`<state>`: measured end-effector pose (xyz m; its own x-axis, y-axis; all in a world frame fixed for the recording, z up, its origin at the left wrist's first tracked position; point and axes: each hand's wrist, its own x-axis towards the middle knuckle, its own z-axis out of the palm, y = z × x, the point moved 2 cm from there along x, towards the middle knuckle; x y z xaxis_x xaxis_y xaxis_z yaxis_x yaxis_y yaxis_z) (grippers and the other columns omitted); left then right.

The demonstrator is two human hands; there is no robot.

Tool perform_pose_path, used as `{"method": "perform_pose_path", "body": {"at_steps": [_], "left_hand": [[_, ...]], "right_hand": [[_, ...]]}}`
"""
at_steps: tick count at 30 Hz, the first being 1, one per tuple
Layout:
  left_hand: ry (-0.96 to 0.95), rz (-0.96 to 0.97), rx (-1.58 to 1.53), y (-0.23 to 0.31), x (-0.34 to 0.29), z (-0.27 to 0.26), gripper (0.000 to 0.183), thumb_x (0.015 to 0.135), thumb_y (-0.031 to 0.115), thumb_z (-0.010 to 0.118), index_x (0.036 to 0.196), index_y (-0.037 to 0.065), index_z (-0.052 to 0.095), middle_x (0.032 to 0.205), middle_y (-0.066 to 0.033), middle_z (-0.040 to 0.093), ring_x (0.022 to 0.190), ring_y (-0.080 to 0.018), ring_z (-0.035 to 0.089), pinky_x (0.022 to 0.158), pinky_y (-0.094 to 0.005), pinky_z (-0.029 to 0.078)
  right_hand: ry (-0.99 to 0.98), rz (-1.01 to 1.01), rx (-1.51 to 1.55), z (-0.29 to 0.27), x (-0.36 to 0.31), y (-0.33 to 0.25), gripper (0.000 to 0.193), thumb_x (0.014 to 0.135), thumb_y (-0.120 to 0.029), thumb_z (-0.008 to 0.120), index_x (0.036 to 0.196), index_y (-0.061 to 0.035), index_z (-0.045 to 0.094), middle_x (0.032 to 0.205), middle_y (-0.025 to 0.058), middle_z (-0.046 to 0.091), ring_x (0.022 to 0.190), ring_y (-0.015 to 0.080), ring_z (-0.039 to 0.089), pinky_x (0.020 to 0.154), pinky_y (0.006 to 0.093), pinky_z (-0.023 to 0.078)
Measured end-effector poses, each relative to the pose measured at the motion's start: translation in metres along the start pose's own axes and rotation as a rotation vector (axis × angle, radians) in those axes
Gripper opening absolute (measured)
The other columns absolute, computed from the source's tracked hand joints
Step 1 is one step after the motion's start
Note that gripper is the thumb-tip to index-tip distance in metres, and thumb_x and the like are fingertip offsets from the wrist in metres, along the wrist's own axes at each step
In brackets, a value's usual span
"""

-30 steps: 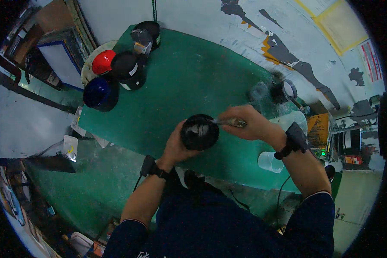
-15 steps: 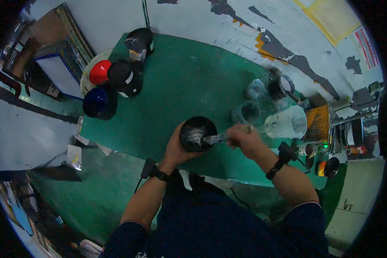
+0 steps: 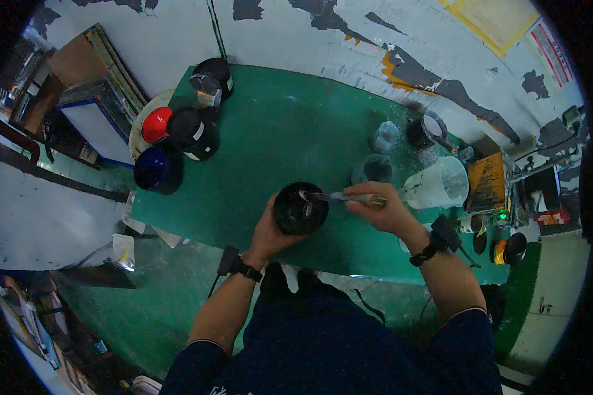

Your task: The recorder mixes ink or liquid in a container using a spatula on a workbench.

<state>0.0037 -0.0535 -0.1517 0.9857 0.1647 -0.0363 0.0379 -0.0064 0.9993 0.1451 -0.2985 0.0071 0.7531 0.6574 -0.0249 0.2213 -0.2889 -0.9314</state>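
My left hand [image 3: 270, 232] is wrapped round the near left side of a round black pot [image 3: 295, 220], held over the near edge of the green table. Its dark inside shows a few pale grey streaks. In my right hand [image 3: 383, 209] is a spatula with a worn wooden handle [image 3: 370, 199], gripped from the right. The spatula's flat blade [image 3: 326, 196] reaches left over the pot's rim, its tip inside near the far wall. Just beyond my right hand stand a cloudy cup [image 3: 370, 170] and a large translucent plastic beaker [image 3: 439, 184].
Black tubs [image 3: 192, 133], a red-topped container [image 3: 157, 125] and a blue-lined pot [image 3: 158, 170] crowd the left end of the green table [image 3: 283, 125]. Toward the back right are a small clear cup [image 3: 385, 137], a dark handled pot [image 3: 427, 130] and an orange-faced box [image 3: 486, 179].
The spatula's blade has gone from the middle of the pot toward its far side, and its handle now shows more. Less of the pale grey stuff is visible inside the pot.
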Motion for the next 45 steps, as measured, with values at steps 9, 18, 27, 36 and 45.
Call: {"method": "perform_pose_path", "body": {"at_steps": [9, 18, 27, 36, 45], "left_hand": [[0.056, 0.053, 0.111, 0.009, -0.003, 0.002, 0.123, 0.06, 0.023, 0.104, 0.159, 0.008, 0.035, 0.149, -0.0125, 0.058, 0.139, -0.027, 0.056, 0.117, -0.042, 0.046], [0.057, 0.013, 0.045, -0.011, -0.001, -0.001, 0.123, 0.059, 0.025, 0.105, 0.159, 0.007, 0.034, 0.15, -0.0135, 0.057, 0.14, -0.0276, 0.056, 0.117, -0.0421, 0.046], [-0.024, -0.023, 0.032, 0.006, 0.002, 0.005, 0.13, 0.056, 0.024, 0.107, 0.159, 0.011, 0.03, 0.158, -0.012, 0.048, 0.146, -0.0292, 0.049, 0.122, -0.0465, 0.042], [0.043, 0.084, 0.159, 0.012, -0.003, 0.001, 0.121, 0.06, 0.02, 0.104, 0.159, 0.006, 0.035, 0.151, -0.0121, 0.056, 0.141, -0.0265, 0.054, 0.12, -0.0416, 0.044], [0.029, 0.042, 0.016, 0.001, 0.0, 0.004, 0.12, 0.062, 0.017, 0.103, 0.16, 0.008, 0.034, 0.151, -0.011, 0.056, 0.141, -0.0253, 0.054, 0.118, -0.0427, 0.045]], "right_hand": [[-0.085, 0.403, 0.194, 0.006, 0.013, 0.021, 0.024, 0.095, -0.023, 0.079, 0.104, -0.0012, 0.077, 0.084, 0.0062, 0.075, 0.072, 0.0153, 0.07, 0.066, 0.0315, 0.056], [0.134, 0.508, 0.792, 0.012, -0.02, 0.068, 0.018, 0.096, -0.019, 0.075, 0.095, -0.0015, 0.074, 0.085, 0.0084, 0.074, 0.071, 0.0209, 0.071, 0.06, 0.034, 0.056], [0.108, 0.254, 0.209, -0.007, -0.006, 0.005, 0.023, 0.095, -0.02, 0.081, 0.106, -0.0002, 0.076, 0.094, 0.0054, 0.075, 0.084, 0.0185, 0.073, 0.075, 0.0339, 0.059], [0.026, 0.171, -0.061, 0.012, 0.008, 0.012, 0.024, 0.091, -0.022, 0.084, 0.105, -0.0025, 0.079, 0.085, -0.0001, 0.071, 0.078, 0.0092, 0.065, 0.07, 0.0293, 0.053], [0.193, 0.536, 0.575, 0.022, -0.015, 0.049, 0.013, 0.093, -0.021, 0.079, 0.089, -0.0089, 0.075, 0.074, -0.0028, 0.064, 0.059, 0.0088, 0.054, 0.051, 0.0274, 0.039]]}}
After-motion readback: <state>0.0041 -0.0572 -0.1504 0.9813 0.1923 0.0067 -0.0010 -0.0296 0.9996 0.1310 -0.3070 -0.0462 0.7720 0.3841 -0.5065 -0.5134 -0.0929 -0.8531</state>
